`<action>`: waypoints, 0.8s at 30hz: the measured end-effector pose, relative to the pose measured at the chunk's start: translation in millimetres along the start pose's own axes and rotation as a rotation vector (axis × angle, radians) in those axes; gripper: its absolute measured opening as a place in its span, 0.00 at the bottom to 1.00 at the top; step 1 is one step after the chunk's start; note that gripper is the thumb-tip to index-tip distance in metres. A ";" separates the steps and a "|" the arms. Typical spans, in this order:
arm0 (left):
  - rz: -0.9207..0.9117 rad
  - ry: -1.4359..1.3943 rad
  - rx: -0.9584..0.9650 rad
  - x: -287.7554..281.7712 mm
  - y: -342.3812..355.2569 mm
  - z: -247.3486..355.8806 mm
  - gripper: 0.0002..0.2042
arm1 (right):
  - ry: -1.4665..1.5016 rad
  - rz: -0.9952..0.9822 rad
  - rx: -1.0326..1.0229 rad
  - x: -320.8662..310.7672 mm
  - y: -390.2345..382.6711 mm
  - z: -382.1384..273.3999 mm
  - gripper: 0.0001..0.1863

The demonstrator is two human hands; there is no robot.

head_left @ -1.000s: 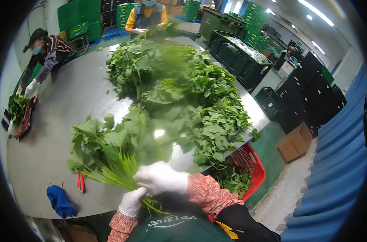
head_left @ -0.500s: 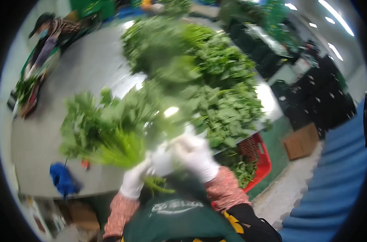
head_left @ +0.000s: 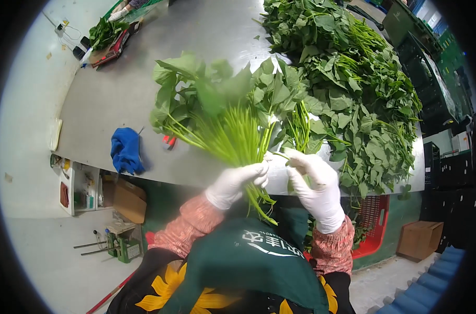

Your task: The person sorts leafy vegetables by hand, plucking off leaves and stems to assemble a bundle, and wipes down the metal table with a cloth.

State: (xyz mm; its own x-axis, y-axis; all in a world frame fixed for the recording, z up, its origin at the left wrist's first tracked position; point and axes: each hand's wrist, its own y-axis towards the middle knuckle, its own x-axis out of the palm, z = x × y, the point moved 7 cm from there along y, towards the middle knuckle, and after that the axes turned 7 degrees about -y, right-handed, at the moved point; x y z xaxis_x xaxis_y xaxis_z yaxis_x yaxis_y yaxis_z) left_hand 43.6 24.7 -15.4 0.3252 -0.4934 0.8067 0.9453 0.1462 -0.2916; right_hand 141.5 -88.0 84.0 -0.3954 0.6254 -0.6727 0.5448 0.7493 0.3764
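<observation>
My left hand point(head_left: 239, 183), in a white glove, is closed around the lower stems of a bunch of leafy greens point(head_left: 235, 137). The leaves fan out upward over the table, and a few stem ends hang below my fist. Just right of it, my white-gloved right hand point(head_left: 317, 184) has its fingers curled, with a thin green stem point(head_left: 280, 154) at the fingertips. Some leaves in the bunch are blurred. Beyond my right hand, a smaller clump of greens point(head_left: 301, 125) lies on the metal table point(head_left: 91, 120).
A large heap of greens point(head_left: 353, 104) covers the table's right side. A blue cloth point(head_left: 126, 150) and a small red object point(head_left: 169, 141) lie to the left. Below the right edge stands a red crate point(head_left: 376, 230). A co-worker's gloved hand point(head_left: 119, 14) shows at far left.
The view has shifted, placing the heap farther right. The bunch stays in my left hand and now stands more upright. My right hand's fingers have moved to a thin stem beside it.
</observation>
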 end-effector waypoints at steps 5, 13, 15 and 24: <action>0.110 0.253 -0.021 -8.6 -7.1 -9.1 0.07 | -0.261 -0.035 -0.152 11.0 50.6 -30.6 0.14; -0.088 0.866 0.306 31.5 -18.1 11.4 0.11 | -0.494 0.166 -0.289 -6.8 92.3 -40.8 0.15; -0.247 1.035 0.112 48.7 -14.0 1.0 0.20 | -0.452 0.149 -0.285 -2.3 90.4 -49.4 0.19; -0.353 0.654 0.186 46.5 -21.0 2.9 0.23 | -0.242 -0.041 -0.664 36.2 98.0 -91.0 0.21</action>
State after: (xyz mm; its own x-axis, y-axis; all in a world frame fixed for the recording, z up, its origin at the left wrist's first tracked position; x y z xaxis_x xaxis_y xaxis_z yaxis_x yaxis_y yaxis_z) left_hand 38.9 1.2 29.8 -0.0243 -0.9363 0.3504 0.9979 -0.0016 0.0648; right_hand 113.3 27.9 154.5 -0.1885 0.5858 -0.7883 -0.0635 0.7937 0.6050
